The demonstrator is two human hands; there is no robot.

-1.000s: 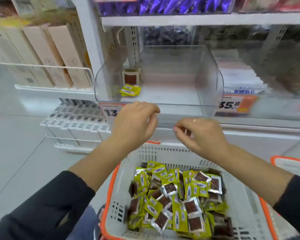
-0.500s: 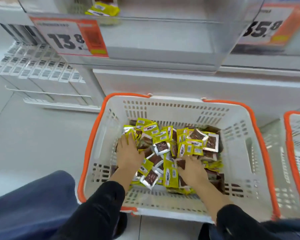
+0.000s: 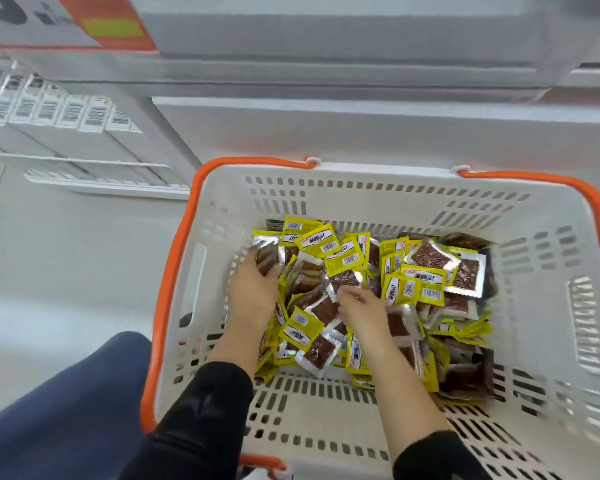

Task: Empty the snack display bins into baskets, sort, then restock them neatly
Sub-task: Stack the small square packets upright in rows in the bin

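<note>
Head view, one basket (image 3: 378,188), dozens of snack packets (image 3: 413,285), left hand (image 3: 253,289) gripping packets, right hand (image 3: 361,310) pinching one.

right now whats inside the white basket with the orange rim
The basket holds a loose heap of small snack packets, yellow-labelled and clear-windowed, showing brown contents. Both hands, left and right, are in the heap. Whatever lies beneath the top packets is covered.
</note>
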